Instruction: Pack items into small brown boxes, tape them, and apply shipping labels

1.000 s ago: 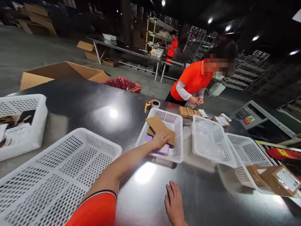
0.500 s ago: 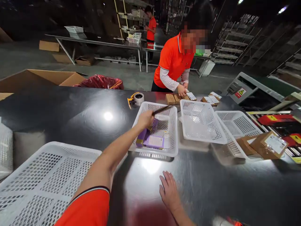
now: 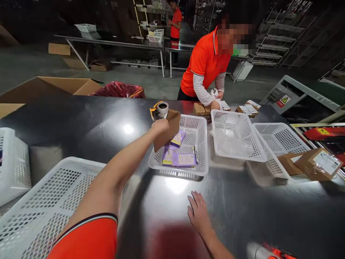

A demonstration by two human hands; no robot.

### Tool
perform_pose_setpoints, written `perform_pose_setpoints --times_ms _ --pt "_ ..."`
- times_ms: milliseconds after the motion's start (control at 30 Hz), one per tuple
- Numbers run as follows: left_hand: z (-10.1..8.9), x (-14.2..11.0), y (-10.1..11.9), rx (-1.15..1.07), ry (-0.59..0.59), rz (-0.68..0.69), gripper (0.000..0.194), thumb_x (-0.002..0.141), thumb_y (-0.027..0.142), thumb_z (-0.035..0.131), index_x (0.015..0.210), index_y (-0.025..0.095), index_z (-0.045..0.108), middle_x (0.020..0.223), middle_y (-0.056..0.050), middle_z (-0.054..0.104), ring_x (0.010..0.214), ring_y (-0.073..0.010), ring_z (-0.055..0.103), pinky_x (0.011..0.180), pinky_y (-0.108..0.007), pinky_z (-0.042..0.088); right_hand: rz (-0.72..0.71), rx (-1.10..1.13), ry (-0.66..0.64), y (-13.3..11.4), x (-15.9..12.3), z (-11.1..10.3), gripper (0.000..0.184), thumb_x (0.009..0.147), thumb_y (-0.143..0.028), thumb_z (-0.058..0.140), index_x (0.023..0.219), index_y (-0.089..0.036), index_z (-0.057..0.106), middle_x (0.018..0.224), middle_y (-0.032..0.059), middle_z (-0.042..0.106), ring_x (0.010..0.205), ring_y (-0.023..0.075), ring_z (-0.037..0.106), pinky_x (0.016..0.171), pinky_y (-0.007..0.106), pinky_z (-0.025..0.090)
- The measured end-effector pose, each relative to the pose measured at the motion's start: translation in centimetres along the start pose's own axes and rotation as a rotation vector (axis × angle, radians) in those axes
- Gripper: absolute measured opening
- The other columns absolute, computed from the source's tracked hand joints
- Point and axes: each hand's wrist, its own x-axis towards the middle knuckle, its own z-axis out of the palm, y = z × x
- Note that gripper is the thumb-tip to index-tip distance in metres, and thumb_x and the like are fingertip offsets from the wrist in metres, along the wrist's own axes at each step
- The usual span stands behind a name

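My left hand (image 3: 159, 126) is closed on a flat brown cardboard piece (image 3: 169, 130), held up over the left rim of a white perforated basket (image 3: 201, 169). Inside that basket lie purple product boxes (image 3: 180, 157). My right hand (image 3: 198, 213) rests flat and open on the dark shiny table (image 3: 88, 122), just in front of the basket, with nothing in it.
A tape dispenser (image 3: 159, 108) sits behind the basket. Two more white baskets (image 3: 237, 138) stand to the right, the farthest holding brown parcels (image 3: 315, 163). A big white basket (image 3: 40, 201) is at my left. A co-worker in orange (image 3: 207, 68) handles small boxes across the table.
My left hand has lifted the cardboard piece out of the basket and drawn it toward the left rim, uncovering the purple boxes. My right hand stays flat on the table.
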Motion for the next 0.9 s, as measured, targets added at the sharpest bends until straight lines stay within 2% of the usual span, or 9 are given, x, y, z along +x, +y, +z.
perform_pose_setpoints --times_ms 167,267,400,467,533,667,767,833,900 --pt "-0.4 1.3 -1.4 -0.086 0.044 -0.199 0.046 0.088 0.024 0.064 0.122 -0.003 0.049 0.125 -0.029 0.060 0.119 -0.0340 0.059 0.096 -0.043 0.047 -0.028 0.012 0.004 0.4 -0.1 0.1 0.039 0.093 -0.017 0.048 0.131 -0.018 0.056 0.138 0.0129 0.058 0.133 0.0289 0.050 0.105 0.053 0.050" --pt "1.8 0.5 -2.7 -0.154 0.048 -0.282 0.054 0.086 0.022 0.067 0.126 -0.004 0.043 0.125 -0.031 0.059 0.117 -0.0346 0.060 0.093 -0.043 0.048 -0.040 0.019 0.002 0.6 -0.1 0.1 0.040 0.093 -0.018 0.048 0.132 -0.019 0.056 0.138 0.0127 0.057 0.133 0.0282 0.050 0.105 0.052 0.050" --pt "5.5 -1.3 -3.3 -0.222 0.142 -0.322 0.069 0.088 0.035 0.068 0.136 0.001 0.032 0.131 -0.031 0.055 0.115 -0.0348 0.060 0.089 -0.041 0.050 0.000 0.015 -0.007 0.0 0.2 -0.3 0.037 0.092 -0.016 0.047 0.126 -0.016 0.059 0.135 0.0136 0.059 0.131 0.0284 0.050 0.107 0.052 0.048" --pt "6.4 -1.8 -3.1 -0.241 0.193 -0.321 0.065 0.091 0.036 0.063 0.136 0.000 0.032 0.132 -0.031 0.052 0.115 -0.0350 0.059 0.089 -0.043 0.049 0.018 0.011 -0.028 -0.3 0.4 -0.6 0.036 0.092 -0.017 0.047 0.126 -0.015 0.059 0.135 0.0137 0.060 0.131 0.0285 0.050 0.108 0.052 0.048" --pt "6.4 -2.2 -2.8 -0.243 0.233 -0.298 0.071 0.093 0.037 0.061 0.140 -0.002 0.026 0.136 -0.031 0.047 0.115 -0.0354 0.059 0.091 -0.044 0.048 0.038 0.015 -0.042 -0.5 0.4 -0.6 0.037 0.091 -0.017 0.047 0.126 -0.015 0.060 0.135 0.0136 0.059 0.133 0.0281 0.049 0.109 0.052 0.046" --pt "5.1 -4.1 -2.6 -0.197 0.355 -0.129 0.085 0.094 0.034 0.057 0.152 0.002 0.003 0.145 -0.029 0.037 0.127 -0.0375 0.050 0.100 -0.049 0.044 0.063 0.043 -0.049 -0.4 0.4 -0.7 0.042 0.091 -0.015 0.047 0.132 -0.018 0.057 0.138 0.0129 0.057 0.135 0.0268 0.046 0.112 0.053 0.044" --pt "5.5 -8.0 -3.1 -0.145 0.373 0.083 0.068 0.093 0.026 0.054 0.151 0.010 0.022 0.147 -0.018 0.042 0.137 -0.0299 0.040 0.112 -0.043 0.035 0.052 0.070 -0.047 0.1 0.4 -0.6 0.045 0.090 -0.015 0.049 0.135 -0.018 0.055 0.138 0.0135 0.057 0.134 0.0264 0.047 0.111 0.052 0.044" --pt "7.4 -11.6 -3.5 -0.101 0.297 0.229 0.051 0.093 0.026 0.052 0.142 0.016 0.041 0.144 -0.012 0.051 0.136 -0.0256 0.042 0.115 -0.038 0.033 0.021 0.084 -0.030 0.3 0.2 -0.5 0.045 0.090 -0.016 0.050 0.134 -0.017 0.055 0.138 0.0145 0.057 0.133 0.0267 0.048 0.109 0.052 0.046" --pt "10.2 -15.1 -3.6 -0.022 0.150 0.409 0.043 0.095 0.031 0.046 0.137 0.020 0.050 0.141 -0.013 0.055 0.134 -0.0273 0.043 0.115 -0.042 0.032 -0.012 0.092 -0.012 0.4 0.1 -0.3 0.044 0.090 -0.016 0.051 0.134 -0.018 0.056 0.138 0.0147 0.057 0.133 0.0268 0.048 0.108 0.052 0.046"
